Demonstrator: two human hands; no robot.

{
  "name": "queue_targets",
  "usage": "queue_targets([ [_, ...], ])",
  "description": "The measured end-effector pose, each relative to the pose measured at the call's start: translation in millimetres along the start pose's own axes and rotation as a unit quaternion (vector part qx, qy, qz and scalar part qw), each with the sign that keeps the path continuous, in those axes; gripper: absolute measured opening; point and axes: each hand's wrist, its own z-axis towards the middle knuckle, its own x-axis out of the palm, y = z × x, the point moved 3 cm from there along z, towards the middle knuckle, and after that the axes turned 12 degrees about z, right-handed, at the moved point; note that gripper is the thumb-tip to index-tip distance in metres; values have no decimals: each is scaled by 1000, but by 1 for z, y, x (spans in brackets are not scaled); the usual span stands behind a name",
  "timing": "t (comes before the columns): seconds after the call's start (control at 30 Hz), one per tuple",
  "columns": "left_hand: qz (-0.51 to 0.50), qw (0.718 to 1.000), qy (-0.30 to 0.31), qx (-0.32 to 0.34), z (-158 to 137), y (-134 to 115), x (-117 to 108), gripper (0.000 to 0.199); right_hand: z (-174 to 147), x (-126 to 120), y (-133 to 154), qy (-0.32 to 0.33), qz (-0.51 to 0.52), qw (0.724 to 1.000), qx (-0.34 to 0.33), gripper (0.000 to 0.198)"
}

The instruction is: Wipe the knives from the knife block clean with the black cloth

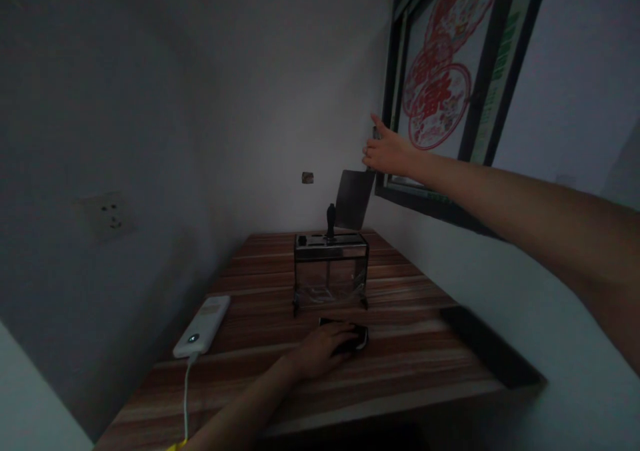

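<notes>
My right hand (389, 152) is raised at the window's edge with the index finger stretched out. Its other fingers are closed on the handle of a cleaver (353, 201), whose broad dark blade hangs down above the back of the table. Below the blade stands a knife block (331, 274) with clear sides and a slotted metal top; one black knife handle (331, 220) sticks up from it. In front of the block, my left hand (324, 348) lies over a flat black object (354, 339) on the table, fingers bent across it. Its kind is unclear in the dim light.
A white power bank (204, 326) with a cable (187, 398) lies at the left of the wood-grain table (260, 291). A dark flat strip (487, 344) lies along the right edge. Walls close in on both sides, with a window (440, 91) at right and a socket (110, 216) at left.
</notes>
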Motion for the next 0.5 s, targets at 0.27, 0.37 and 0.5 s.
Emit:
queue_targets([
  [0.27, 3, 1000, -15, 8, 0, 5, 5, 42, 13, -1, 18, -39, -31, 999, -21, 23],
  [0.37, 3, 1000, -14, 9, 0, 5, 5, 44, 14, 3, 19, -48, -24, 998, -18, 24],
  [0.5, 2, 1000, -13, 13, -1, 4, 3, 43, 13, 8, 19, -43, -13, 999, -12, 24],
])
